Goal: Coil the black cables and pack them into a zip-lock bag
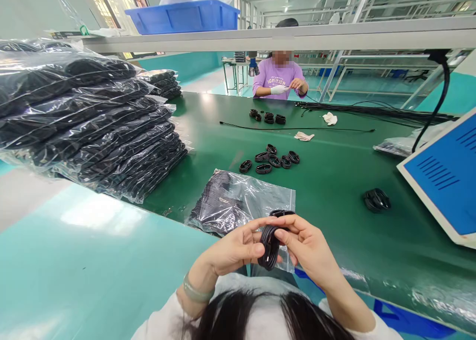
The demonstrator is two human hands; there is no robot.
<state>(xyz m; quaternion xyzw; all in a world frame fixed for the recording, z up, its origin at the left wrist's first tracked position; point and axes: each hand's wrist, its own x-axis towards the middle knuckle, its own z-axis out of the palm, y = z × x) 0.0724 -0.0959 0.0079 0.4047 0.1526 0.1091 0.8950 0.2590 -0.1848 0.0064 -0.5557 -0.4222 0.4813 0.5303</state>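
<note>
Both of my hands grip one coiled black cable point(270, 243) close to my chest. My left hand point(234, 248) pinches its left side, and my right hand point(307, 245) wraps fingers over its top and right side. Just beyond them a clear zip bag point(241, 201) with black cable coils inside lies flat on the green conveyor belt point(334, 181). Farther out sits a loose group of several coiled cables point(271, 160).
A tall stack of filled clear bags point(92, 121) stands at the left. A single coil point(377, 200) lies at the right beside a blue-and-white panel point(442, 176). Across the belt a person in a purple shirt point(279, 79) handles cables; long straight cables point(372, 110) lie nearby.
</note>
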